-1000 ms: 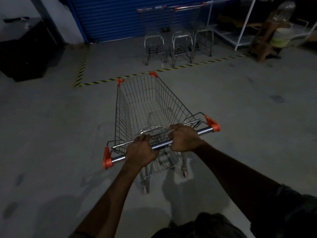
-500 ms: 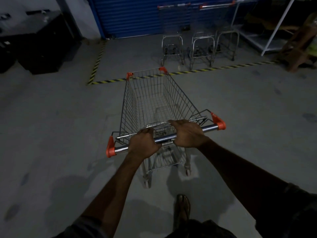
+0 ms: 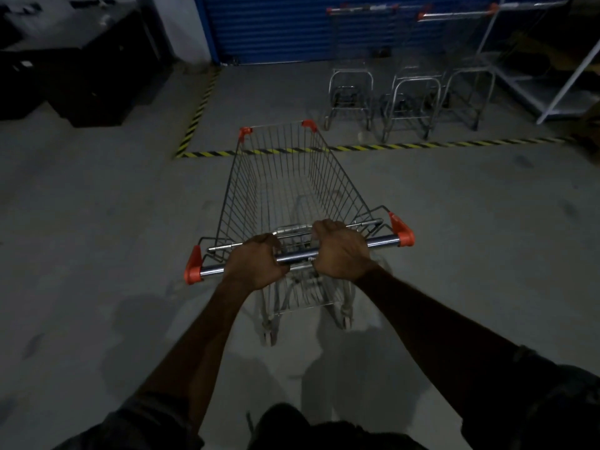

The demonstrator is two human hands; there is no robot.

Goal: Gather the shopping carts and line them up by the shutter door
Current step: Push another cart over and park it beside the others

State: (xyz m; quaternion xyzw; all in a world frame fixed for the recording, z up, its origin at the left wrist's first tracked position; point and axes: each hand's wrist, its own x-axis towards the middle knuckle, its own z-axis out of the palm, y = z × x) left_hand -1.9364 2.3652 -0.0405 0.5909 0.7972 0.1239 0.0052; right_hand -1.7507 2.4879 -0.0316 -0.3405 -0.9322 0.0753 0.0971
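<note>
Silver wire-grid shopping cart [image 3: 292, 177]: chrome handle bar [image 3: 380, 242] with orange plastic end caps [image 3: 402, 233], and 2 orange corner caps [image 3: 245, 130] on the front rim. Blue horizontally ribbed shutter door [image 3: 276, 27]; the 3 silver parked carts [image 3: 415, 80] before it carry orange handle ends. Grey concrete floor [image 3: 97, 222] bears yellow-and-black diagonal-striped tape [image 3: 406, 146]; black cabinet [image 3: 91, 76] at left, white metal shelf frame [image 3: 570, 81] at right.

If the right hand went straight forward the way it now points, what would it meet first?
Probably the thin rod just ahead of the handle that the right hand grips; beyond it, the cart's open basket. Depth is hard to judge.
</note>
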